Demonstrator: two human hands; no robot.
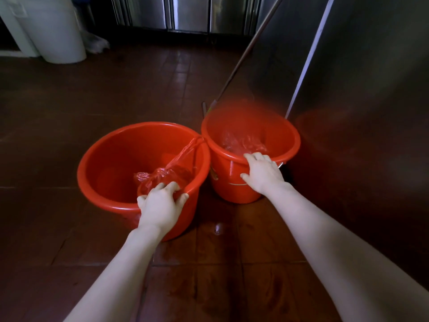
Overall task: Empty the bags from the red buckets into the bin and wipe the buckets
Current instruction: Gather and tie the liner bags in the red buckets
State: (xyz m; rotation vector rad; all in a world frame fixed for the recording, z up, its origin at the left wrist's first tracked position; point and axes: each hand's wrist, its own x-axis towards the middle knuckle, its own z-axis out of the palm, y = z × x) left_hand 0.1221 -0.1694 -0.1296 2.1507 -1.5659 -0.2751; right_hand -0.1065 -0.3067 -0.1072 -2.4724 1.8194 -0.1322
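Note:
Two red buckets stand side by side on the dark tiled floor. Inside the wider left bucket lies a crumpled red plastic bag, one strip of it stretched up to the far rim. My left hand grips this bucket's near rim, fingers curled inside and touching the bag. The narrower right bucket holds another red plastic bag, which looks blurred. My right hand rests over this bucket's near rim, fingers hooked on the edge.
A stainless steel cabinet rises right beside the right bucket. A long pole leans against it behind the buckets. A white bin stands at the far left. Steel cabinet fronts line the back. The floor tiles look wet.

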